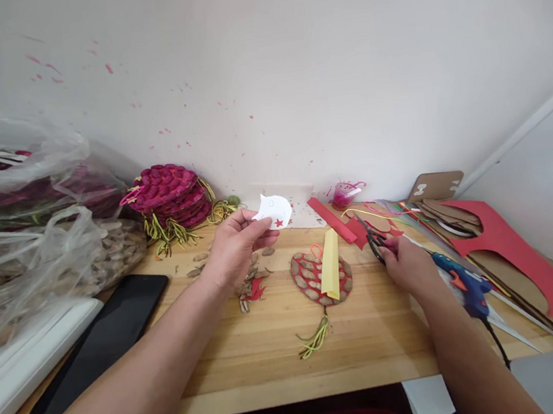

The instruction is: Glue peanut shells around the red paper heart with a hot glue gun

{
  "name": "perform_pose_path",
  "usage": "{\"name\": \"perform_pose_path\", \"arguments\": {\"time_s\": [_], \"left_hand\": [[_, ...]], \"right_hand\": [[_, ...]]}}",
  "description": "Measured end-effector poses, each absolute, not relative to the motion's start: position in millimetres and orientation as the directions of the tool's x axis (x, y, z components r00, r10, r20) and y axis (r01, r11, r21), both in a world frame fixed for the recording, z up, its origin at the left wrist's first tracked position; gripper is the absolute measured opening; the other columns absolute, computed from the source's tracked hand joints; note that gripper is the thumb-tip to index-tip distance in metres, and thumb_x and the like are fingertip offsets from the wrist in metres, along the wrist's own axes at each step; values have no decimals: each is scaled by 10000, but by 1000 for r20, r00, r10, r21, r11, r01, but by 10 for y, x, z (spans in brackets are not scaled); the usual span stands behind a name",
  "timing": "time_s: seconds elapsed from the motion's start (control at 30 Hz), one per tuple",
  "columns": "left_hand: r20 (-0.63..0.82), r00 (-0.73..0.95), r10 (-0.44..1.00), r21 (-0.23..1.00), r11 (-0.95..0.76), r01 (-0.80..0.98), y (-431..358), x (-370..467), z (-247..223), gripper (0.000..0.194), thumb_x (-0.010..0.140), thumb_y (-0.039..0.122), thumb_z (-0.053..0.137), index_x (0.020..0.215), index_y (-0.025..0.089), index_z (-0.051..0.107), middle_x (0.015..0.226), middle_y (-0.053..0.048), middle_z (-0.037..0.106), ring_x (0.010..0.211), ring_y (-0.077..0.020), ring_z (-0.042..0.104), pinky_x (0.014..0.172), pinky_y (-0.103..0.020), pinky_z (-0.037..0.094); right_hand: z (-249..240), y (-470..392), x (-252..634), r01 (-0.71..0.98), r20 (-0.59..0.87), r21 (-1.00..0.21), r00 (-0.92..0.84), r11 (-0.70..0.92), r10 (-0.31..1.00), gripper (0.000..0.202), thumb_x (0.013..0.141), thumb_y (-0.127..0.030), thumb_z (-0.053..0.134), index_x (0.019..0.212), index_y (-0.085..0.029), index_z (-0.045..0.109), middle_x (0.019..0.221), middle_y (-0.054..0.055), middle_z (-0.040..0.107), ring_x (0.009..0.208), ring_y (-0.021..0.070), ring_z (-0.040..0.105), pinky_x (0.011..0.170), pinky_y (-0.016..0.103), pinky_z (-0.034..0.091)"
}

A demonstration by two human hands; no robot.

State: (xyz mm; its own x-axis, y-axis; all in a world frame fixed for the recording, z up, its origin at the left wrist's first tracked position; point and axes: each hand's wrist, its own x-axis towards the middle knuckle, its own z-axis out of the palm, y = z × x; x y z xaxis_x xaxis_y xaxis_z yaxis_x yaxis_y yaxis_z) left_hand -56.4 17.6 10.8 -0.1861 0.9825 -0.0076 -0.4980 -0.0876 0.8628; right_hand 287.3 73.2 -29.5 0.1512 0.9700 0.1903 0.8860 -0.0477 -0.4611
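Observation:
My left hand (240,241) pinches a small white paper cutout (279,208) between thumb and fingers, raised over the back of the table. A red star shape (279,223) shows at the cutout's lower edge. On the right, my right hand (407,261) is closed around the dark handles of scissors (372,241), whose blades point away toward red paper scraps (359,232). Between my hands lies a round red craft piece (305,277) covered with brown shell-like pieces, with a yellow-green tassel (316,340). A folded yellow paper strip (331,267) rests across it.
A blue glue gun (468,287) lies right of my right hand, beside red sheet offcuts (501,233). At left are a black tablet (106,342), plastic bags (24,251) and a stack of magenta pieces (168,190). A cup with magenta paint (344,195) stands by the wall.

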Motion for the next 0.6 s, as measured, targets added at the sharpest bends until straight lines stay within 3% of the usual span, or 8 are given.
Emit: {"name": "perform_pose_path", "arguments": {"time_s": [0.1, 0.2, 0.27, 0.33, 0.47, 0.6], "left_hand": [[9, -184, 983, 858, -102, -503, 180, -567, 107, 370, 646, 233, 922, 796, 180, 588, 768, -27, 765, 642, -135, 739, 658, -237, 615], [6, -191, 982, 854, -105, -510, 175, -558, 123, 377, 640, 228, 923, 792, 182, 580, 777, -19, 761, 657, -139, 742, 667, -249, 622], [-1, -200, 980, 842, -108, -529, 164, -546, 147, 384, 638, 219, 925, 789, 181, 575, 775, -11, 758, 661, -134, 743, 681, -248, 627], [-9, -206, 979, 825, -109, -555, 148, -533, 174, 385, 648, 217, 924, 784, 180, 566, 770, -4, 755, 685, -136, 754, 694, -238, 627], [-27, -215, 976, 787, -111, -606, 119, -503, 198, 399, 663, 211, 922, 771, 189, 538, 758, 16, 746, 747, -148, 777, 716, -226, 621], [-63, -195, 979, 769, -78, -635, 114, -457, 145, 404, 654, 210, 931, 753, 186, 540, 778, 12, 753, 756, -130, 766, 739, -218, 612]], "right_hand": [[-217, 711, 2835, 767, 226, -641, 160, 23, 961, 250, 939, -426, 517, 996, -202, 612, 872, 118, 702, 805, 270, 687, 670, 368, 511], [-62, 591, 2673, 557, 191, -822, 71, 120, 979, 432, 930, -651, 508, 959, -232, 610, 835, 64, 659, 692, 208, 645, 501, 292, 452], [41, 453, 2467, 148, 93, -984, -75, 103, 993, 501, 795, -692, 739, 990, -238, 658, 859, 47, 646, 668, 180, 606, 475, 271, 420], [108, 297, 2193, -17, 20, -1000, -218, 17, 976, 536, 741, -726, 798, 882, -228, 657, 782, 28, 626, 592, 149, 544, 496, 279, 447], [127, 97, 1616, -25, -108, -991, -460, -134, 881, 517, 768, -656, 829, 740, -212, 565, 606, -21, 550, 508, 115, 483, 465, 249, 408], [115, 155, 1265, -102, -107, -984, -331, -148, 938, 454, 724, -578, 882, 816, -218, 621, 580, -23, 605, 444, 106, 460, 394, 233, 341]]}}
